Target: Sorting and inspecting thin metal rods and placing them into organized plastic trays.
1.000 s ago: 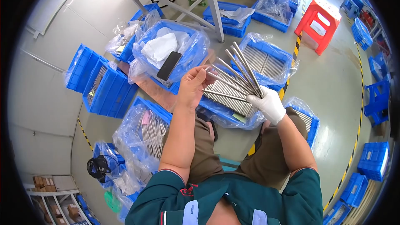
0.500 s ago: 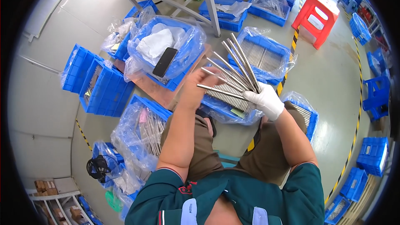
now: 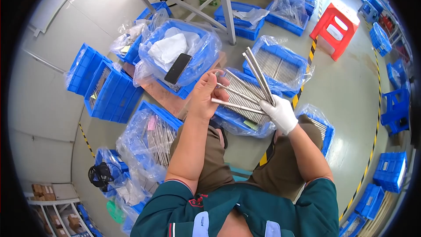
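Observation:
Several slim silvery metal rods [image 3: 258, 73] fan out from my right hand [image 3: 280, 115], which wears a white glove and is closed around their near ends. Some rods point up and away; others spread left toward my left hand [image 3: 208, 93]. That hand is bare, its fingers curled at the far ends of the left-pointing rods, with a rod end between thumb and fingers. Exactly how many rods it touches is hidden. Below the rods is a blue crate [image 3: 232, 117], lined with clear plastic and filled with rows of similar rods.
Another crate of rods [image 3: 280, 63] sits beyond, with a red stool [image 3: 335, 30] to its right. At left, a black phone [image 3: 178, 68] lies on a plastic-lined blue crate [image 3: 204, 55]. A bagged crate of loose rods [image 3: 160, 138] stands by my left leg.
The upright group of rods in my right hand looks smaller. My left hand has shifted slightly along the left-pointing rod ends, its fingers now less blurred. The whole view has moved a little.

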`<state>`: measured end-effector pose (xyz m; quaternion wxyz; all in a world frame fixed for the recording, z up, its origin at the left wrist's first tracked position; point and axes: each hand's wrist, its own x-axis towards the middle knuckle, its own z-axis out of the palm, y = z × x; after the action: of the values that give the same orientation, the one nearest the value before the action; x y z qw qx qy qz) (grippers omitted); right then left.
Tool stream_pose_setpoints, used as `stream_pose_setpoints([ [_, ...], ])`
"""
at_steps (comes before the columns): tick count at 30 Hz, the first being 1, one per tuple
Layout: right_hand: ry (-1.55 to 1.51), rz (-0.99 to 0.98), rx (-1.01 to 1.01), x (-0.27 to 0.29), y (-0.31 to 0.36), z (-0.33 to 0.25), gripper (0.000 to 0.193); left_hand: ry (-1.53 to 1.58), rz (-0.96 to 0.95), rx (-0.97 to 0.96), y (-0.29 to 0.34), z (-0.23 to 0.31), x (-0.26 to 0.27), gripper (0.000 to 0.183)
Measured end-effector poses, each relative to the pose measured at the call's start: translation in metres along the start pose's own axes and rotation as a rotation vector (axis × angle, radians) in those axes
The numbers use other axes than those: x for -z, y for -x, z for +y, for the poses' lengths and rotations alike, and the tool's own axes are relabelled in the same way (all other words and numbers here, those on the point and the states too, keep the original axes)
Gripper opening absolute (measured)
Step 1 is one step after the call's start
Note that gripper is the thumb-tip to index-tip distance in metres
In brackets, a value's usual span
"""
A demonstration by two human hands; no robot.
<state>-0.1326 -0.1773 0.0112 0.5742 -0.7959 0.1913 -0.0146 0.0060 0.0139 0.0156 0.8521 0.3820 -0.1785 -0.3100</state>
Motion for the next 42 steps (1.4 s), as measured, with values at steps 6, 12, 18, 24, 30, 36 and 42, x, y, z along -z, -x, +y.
stream_pose_setpoints([
  [6, -0.031, 0.03, 0.023, 0.0, -0.004, 0.008, 0.023, -0.119, 0.139, -0.069, -0.001, 0.001, 0.0, 0.032],
  [12, -0.152, 0.013, -0.028, 0.005, -0.007, 0.01, 0.027, -0.155, 0.076, -0.035, 0.0, 0.0, 0.004, 0.03],
  [18, -0.07, -0.004, -0.031, 0.005, -0.007, 0.015, 0.028, -0.173, 0.046, -0.022, -0.002, 0.001, 0.009, 0.03],
  [24, -0.047, -0.036, 0.03, 0.006, -0.007, 0.011, 0.028, -0.308, -0.065, 0.035, -0.004, 0.008, 0.015, 0.028],
  [30, -0.294, -0.083, -0.025, -0.007, -0.01, 0.015, 0.024, -0.309, -0.115, 0.188, -0.002, -0.016, -0.003, 0.033],
  [36, -0.288, -0.098, -0.087, 0.006, -0.004, 0.002, 0.025, -0.301, -0.011, -0.192, -0.006, 0.006, 0.008, 0.024],
  [42, -0.344, -0.167, -0.101, 0.005, 0.005, -0.005, 0.019, -0.272, 0.092, -0.14, -0.009, 0.008, 0.016, 0.028],
])
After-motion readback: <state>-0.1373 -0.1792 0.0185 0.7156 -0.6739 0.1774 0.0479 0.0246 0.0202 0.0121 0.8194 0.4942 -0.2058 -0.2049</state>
